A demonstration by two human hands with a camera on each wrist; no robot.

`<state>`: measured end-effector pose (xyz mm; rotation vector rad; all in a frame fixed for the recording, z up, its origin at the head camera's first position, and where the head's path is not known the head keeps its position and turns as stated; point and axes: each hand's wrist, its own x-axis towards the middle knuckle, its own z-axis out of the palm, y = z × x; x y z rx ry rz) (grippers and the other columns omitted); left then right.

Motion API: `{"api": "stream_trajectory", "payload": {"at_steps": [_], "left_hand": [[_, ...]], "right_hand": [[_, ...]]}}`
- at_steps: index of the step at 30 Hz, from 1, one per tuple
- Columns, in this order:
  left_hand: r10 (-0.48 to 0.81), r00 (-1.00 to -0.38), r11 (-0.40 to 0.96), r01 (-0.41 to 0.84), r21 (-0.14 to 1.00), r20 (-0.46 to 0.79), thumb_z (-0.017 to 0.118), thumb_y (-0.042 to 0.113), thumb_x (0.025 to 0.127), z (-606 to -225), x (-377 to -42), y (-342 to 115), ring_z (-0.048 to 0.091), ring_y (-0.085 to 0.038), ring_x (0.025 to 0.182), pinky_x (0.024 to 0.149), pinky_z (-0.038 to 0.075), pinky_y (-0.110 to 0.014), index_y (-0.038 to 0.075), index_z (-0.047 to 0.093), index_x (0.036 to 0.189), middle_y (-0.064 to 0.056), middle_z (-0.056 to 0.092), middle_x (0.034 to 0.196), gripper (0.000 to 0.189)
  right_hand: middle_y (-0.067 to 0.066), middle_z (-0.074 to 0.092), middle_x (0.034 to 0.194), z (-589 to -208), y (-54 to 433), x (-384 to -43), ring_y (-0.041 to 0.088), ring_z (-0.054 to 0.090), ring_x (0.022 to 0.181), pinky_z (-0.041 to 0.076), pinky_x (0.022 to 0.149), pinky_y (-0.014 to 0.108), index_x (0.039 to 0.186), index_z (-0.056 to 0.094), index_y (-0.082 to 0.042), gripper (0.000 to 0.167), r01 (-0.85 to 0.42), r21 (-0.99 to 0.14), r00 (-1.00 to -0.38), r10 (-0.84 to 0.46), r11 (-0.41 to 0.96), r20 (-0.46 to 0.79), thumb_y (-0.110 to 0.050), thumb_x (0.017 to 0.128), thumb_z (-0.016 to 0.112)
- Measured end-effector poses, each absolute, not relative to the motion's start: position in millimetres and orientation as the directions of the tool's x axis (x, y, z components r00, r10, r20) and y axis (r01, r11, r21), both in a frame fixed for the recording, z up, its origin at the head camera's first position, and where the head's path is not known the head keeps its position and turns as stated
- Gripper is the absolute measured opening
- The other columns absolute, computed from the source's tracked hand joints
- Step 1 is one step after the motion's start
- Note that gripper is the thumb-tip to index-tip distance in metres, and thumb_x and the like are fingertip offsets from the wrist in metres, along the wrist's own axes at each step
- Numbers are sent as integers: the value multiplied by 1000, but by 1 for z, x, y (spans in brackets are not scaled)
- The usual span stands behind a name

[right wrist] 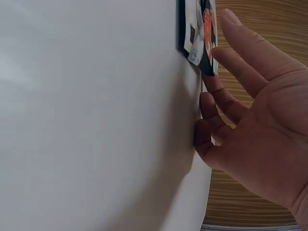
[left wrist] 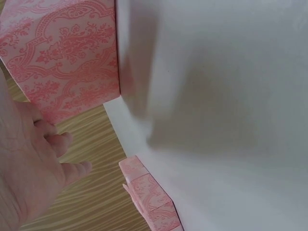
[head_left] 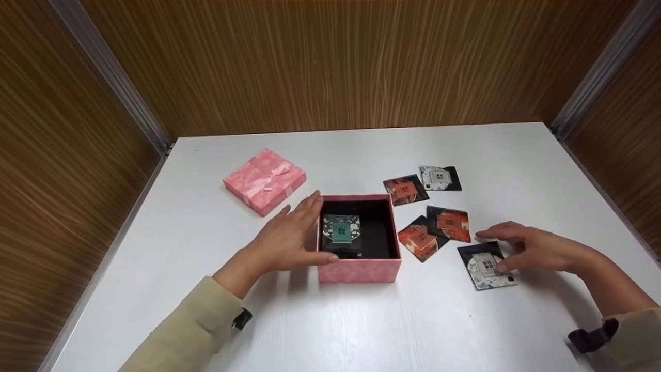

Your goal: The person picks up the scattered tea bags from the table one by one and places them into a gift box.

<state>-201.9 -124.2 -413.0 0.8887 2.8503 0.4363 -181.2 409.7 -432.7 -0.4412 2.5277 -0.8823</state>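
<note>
My left hand (head_left: 289,237) rests against the left side of an open pink box (head_left: 359,271), with its thumb at the front rim and fingertips by the back left corner. In the left wrist view, its fingers touch the patterned wall of the box (left wrist: 72,62). Inside the black interior lies a green-labelled flat packet (head_left: 342,232). On the right, my right hand (head_left: 547,250) hovers with fingers apart around a black-and-white flat packet (head_left: 485,266), its thumb over the packet's label. The right wrist view shows that packet (right wrist: 192,33) beyond the fingertips.
Two orange-and-black packets overlap, one (head_left: 421,240) beside the box and another (head_left: 449,223). Behind them lie a third orange packet (head_left: 405,189) and a white-and-black one (head_left: 440,178). A pink lid with a ribbon bow (head_left: 264,181) sits back left. Wood-grain panels (head_left: 351,67) border the white table (head_left: 361,330).
</note>
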Motion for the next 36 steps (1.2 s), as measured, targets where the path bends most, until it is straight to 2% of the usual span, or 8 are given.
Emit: {"api": "stream_trajectory", "payload": {"at_steps": [8,12,16,20,23,27,31,36], "left_hand": [[585,-810,779,556,291,-19,51,94,83,-413,-204,-124,12,-20,163,130,17,-51,10,5,171,-3,3,179,130],[583,-812,782,553,289,-23,51,94,82,-412,-203,-124,11,-20,163,130,17,-51,11,4,171,-2,2,179,130],[578,-815,785,546,292,-29,50,96,81,-412,-202,-125,10,-20,163,130,16,-50,12,3,171,-1,1,179,132],[572,-820,791,540,288,-33,48,97,80,-414,-201,-126,11,-20,163,130,16,-50,11,3,171,-1,1,178,133],[570,-821,791,539,290,-26,50,96,81,-416,-199,-127,12,-21,163,130,17,-50,10,4,171,-2,3,179,133],[569,-822,790,540,291,-19,50,96,81,-418,-198,-127,14,-21,163,129,18,-50,9,6,171,-3,5,179,133],[576,-817,786,545,292,-26,50,96,81,-418,-199,-126,13,-21,163,129,18,-50,9,6,171,-3,4,179,133],[579,-815,784,552,285,-13,53,93,82,-415,-202,-125,12,-20,163,130,18,-50,10,6,171,-3,4,179,131]], "right_hand": [[25,39,151,-444,403,-180,49,41,134,38,106,71,150,60,-13,77,-152,-638,-868,-411,755,-279,-32,83,92],[24,40,150,-446,403,-180,48,41,133,39,106,70,145,64,-16,71,-147,-641,-877,-399,753,-268,-31,82,92],[23,42,150,-448,403,-181,44,43,132,42,107,64,140,66,-18,64,-143,-647,-878,-398,749,-267,-29,82,92],[22,44,149,-450,403,-181,43,42,131,39,108,67,138,65,-16,63,-131,-666,-883,-392,734,-258,-25,82,92],[20,46,146,-453,403,-180,41,43,128,42,106,56,139,61,-13,65,-117,-675,-889,-379,728,-255,-23,82,92],[18,50,143,-456,405,-180,34,46,122,45,92,33,143,55,-12,68,-100,-669,-890,-367,736,-270,-23,86,90],[18,54,138,-456,407,-180,32,50,116,46,87,29,145,53,-12,68,-87,-665,-892,-355,742,-280,-23,87,89],[17,57,132,-450,407,-183,30,53,111,47,85,32,143,54,-12,65,-109,-668,-903,-354,736,-243,-22,89,88]]}}
